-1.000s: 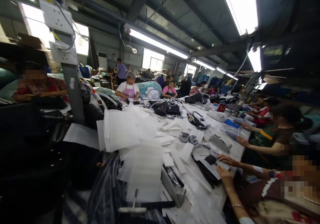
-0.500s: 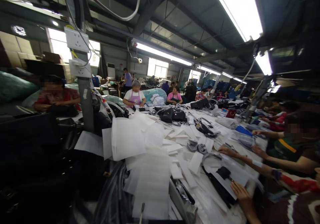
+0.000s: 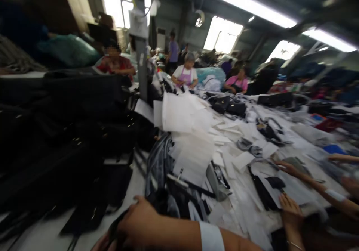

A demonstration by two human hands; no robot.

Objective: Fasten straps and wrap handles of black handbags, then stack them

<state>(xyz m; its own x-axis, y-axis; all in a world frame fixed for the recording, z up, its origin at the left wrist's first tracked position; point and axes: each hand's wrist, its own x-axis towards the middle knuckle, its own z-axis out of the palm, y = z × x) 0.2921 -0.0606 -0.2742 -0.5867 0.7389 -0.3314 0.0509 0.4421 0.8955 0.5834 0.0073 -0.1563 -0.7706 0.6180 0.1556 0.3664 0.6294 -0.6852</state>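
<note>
My right hand (image 3: 140, 219) reaches in from the lower right, a pale band around its forearm. Its fingers are closed about a black item (image 3: 117, 221) at the bottom edge, blurred and mostly hidden. Below it, only a sliver of my left hand (image 3: 103, 242) shows, close to the same black item; its fingers are cut off. To the left are piled black bags (image 3: 84, 139) with small gold-coloured fittings. A bundle of dark grey straps (image 3: 158, 161) lies just beyond my right hand.
White foam sheets (image 3: 193, 146) cover the table centre, beside a grey box-like item (image 3: 217, 183). At right, a co-worker's hands (image 3: 290, 206) work on a black piece (image 3: 262, 187). A grey post (image 3: 143, 71) stands behind the bags. Other people sit across the table.
The view has swung left and downward, bringing more of the black bags into sight. My hands and the black item have come into view at the bottom.
</note>
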